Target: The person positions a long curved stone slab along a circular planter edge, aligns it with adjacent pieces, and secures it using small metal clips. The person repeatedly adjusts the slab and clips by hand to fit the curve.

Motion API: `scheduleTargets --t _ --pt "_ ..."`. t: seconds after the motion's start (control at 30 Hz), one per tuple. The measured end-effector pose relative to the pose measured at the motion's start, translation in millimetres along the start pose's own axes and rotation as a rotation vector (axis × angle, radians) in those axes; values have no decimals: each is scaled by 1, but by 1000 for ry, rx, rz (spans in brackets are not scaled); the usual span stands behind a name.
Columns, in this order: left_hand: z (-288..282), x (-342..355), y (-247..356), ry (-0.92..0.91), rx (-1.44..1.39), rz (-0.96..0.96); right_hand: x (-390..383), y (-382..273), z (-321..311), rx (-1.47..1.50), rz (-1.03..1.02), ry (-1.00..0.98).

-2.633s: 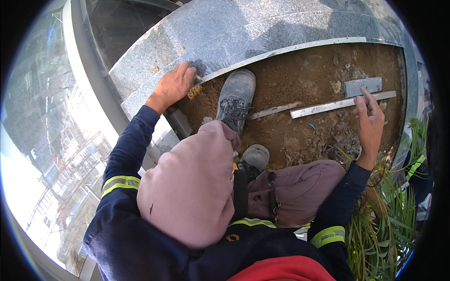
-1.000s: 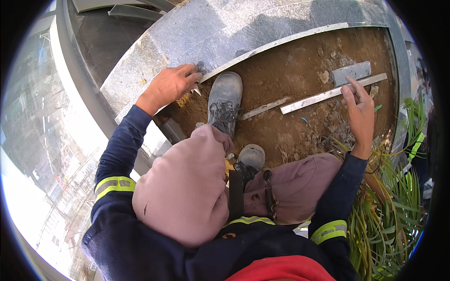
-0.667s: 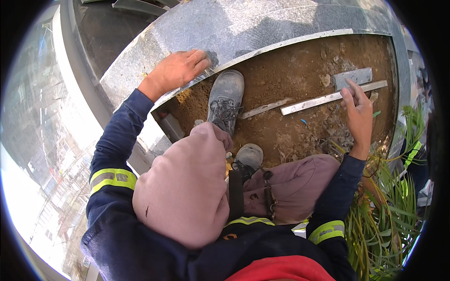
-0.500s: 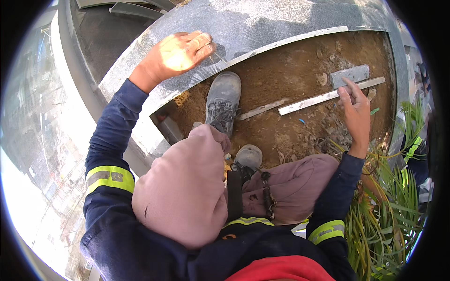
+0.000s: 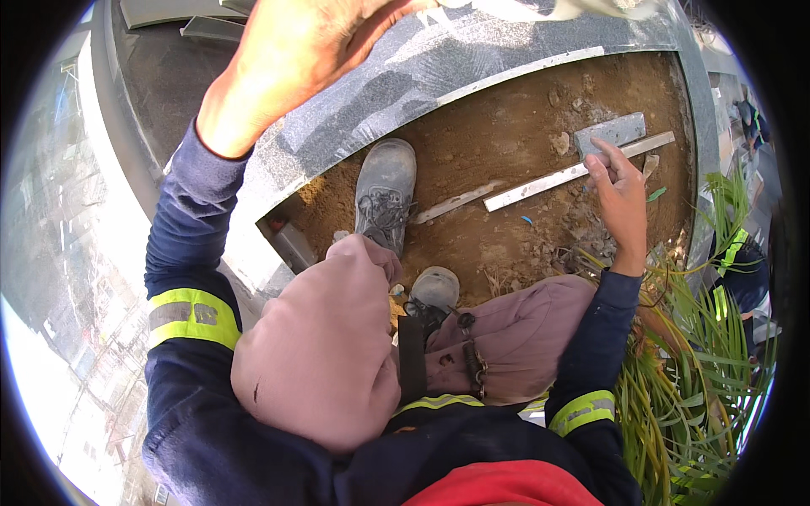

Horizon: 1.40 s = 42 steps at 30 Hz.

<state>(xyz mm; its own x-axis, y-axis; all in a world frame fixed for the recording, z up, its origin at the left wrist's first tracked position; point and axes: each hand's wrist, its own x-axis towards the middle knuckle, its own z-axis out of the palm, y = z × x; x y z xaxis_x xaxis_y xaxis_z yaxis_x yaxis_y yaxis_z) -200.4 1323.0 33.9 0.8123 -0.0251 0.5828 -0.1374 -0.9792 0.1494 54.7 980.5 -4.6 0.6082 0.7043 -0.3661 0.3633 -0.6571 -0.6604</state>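
Observation:
My left hand (image 5: 308, 42) is raised at the top edge, close to the camera, over the grey stone curb (image 5: 472, 63). Its fingers look curled, but their tips run out of the picture, hiding what they pinch. A blurred whitish strip (image 5: 540, 10) shows beyond them along the top edge. My right hand (image 5: 620, 190) hovers over the soil bed, its thumb and index finger apart, with nothing seen in it. Near its fingertips are a long pale straight bar (image 5: 540, 187) and a grey rectangular block (image 5: 620, 129).
Brown soil (image 5: 498, 118) fills the bed inside the curb, where my dusty shoes (image 5: 386, 185) stand. A thin strip (image 5: 456, 202) lies in the dirt. Long green leaves (image 5: 683, 379) crowd the right side. Another person in dark clothing (image 5: 742, 270) is beyond them.
My left hand has risen up and toward the camera, its fingers passing out of the top edge. The whitish strip has come into view. My right hand stays over the bar.

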Motion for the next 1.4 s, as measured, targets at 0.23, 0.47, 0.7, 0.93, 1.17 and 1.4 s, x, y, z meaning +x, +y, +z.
scheduleTargets --t 0.23,0.47,0.7,0.93,1.17,1.4 --pt "115 -63 36 -457 -305 -242 2 -3 2 17 15 -6" --pt "138 -67 31 -546 -272 -189 0 0 0 -13 15 7" --pt "149 -68 22 -578 -192 -71 2 5 2 -4 21 7" --pt "149 -26 -6 -412 94 306 4 14 4 -27 0 -1" --pt "176 40 -27 -161 98 471 7 23 4 -29 19 -8" --pt "126 113 -14 -124 124 495 10 24 4 -17 8 -54"
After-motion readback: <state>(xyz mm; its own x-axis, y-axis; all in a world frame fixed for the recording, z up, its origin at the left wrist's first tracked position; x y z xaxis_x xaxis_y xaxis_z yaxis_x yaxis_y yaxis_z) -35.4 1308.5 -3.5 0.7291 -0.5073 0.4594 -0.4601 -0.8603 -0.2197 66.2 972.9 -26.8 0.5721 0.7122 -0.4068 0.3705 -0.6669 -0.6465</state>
